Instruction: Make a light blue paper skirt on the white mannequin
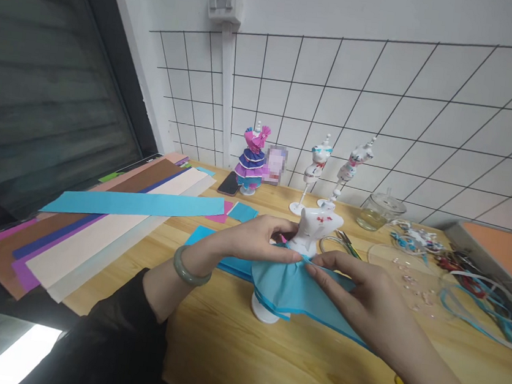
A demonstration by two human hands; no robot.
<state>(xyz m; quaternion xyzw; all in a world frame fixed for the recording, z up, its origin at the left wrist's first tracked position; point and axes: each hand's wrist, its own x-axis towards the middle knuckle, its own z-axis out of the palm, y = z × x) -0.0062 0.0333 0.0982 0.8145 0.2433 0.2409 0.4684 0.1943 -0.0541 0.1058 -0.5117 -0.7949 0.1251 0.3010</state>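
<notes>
A small white mannequin [319, 224] stands upright on the wooden table, its round base [265, 311] partly covered. Blue crepe paper [293, 289] is gathered around its waist like a skirt, and a loose strip of it runs to the right under my right hand. My left hand [264, 237] wraps round the mannequin's waist from the left, its thumb pressing the top edge of the paper. The left fingertips behind the mannequin are hidden. On the other side, my right hand [356, 283] pinches the paper's upper edge between thumb and forefinger at the front of the waist.
Coloured paper sheets [108, 224] lie at left, a blue strip [138, 204] across them. Behind stand a dressed mannequin [253, 161], two bare ones, a phone [228, 182] and a glass pot [376, 212]. Scissors [347, 242], a clear tray [406, 277] and ribbons [483, 304] are at right.
</notes>
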